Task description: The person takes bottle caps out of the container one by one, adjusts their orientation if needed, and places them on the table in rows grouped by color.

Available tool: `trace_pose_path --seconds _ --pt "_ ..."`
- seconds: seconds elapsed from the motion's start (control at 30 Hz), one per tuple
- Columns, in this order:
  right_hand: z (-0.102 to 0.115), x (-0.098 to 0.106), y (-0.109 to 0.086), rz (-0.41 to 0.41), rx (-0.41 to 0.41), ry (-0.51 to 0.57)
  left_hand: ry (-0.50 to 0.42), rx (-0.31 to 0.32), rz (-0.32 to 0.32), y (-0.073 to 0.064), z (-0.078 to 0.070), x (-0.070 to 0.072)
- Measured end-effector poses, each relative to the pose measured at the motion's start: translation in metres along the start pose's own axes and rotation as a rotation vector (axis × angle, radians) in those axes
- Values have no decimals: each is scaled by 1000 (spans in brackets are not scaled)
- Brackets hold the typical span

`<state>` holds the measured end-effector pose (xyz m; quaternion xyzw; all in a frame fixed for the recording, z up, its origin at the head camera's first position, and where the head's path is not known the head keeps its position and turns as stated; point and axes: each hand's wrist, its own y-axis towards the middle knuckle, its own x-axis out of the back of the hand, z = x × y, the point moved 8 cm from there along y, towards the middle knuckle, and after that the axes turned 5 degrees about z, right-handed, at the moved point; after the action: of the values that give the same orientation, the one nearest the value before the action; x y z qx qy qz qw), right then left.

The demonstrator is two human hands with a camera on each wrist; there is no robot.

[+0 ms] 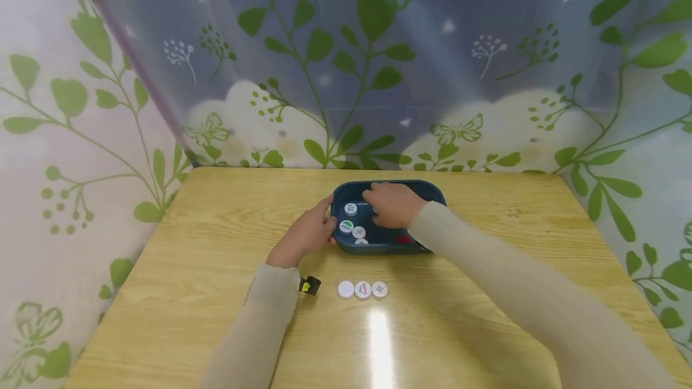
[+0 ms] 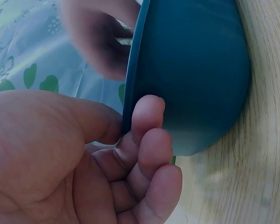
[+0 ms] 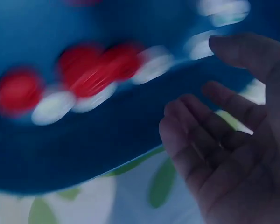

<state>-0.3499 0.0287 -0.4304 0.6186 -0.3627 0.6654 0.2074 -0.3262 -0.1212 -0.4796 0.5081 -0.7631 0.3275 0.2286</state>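
A dark blue oblong tub [image 1: 378,249] stands toward the back of the table, with several small round caps in it. My left hand [image 1: 305,234] grips the tub's left end; in the left wrist view its thumb is at the rim and its curled fingers [image 2: 154,147] lie against the outer wall. My right hand [image 1: 397,204] reaches inside over the tub. Its fingers are loosely bent with nothing between them in the right wrist view, which is blurred. Beyond them lie red caps [image 3: 19,92] and white caps [image 3: 53,107]; the thumb overlaps another white cap [image 3: 199,45].
In front of the tub, three white caps [image 1: 363,290] lie in a row on the wooden table [image 1: 243,209]. A small black device [image 1: 310,285] sits by my left wrist. A leaf-patterned curtain [image 1: 324,77] hangs behind the table's back edge.
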Motion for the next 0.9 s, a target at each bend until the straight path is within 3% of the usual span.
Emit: trace_pose_path --seconds 0.1,0.27,0.6,0.9 --pt "-23 -19 24 59 -2 -92 -3 -15 0 2 0 0" --pt "-41 -35 45 142 21 -30 -13 -28 11 2 0 -2" --pt "-27 -44 60 155 56 -50 -9 -26 5 -3 1 -5" --pt "-5 -32 70 189 28 -90 10 -50 -20 -5 2 2"
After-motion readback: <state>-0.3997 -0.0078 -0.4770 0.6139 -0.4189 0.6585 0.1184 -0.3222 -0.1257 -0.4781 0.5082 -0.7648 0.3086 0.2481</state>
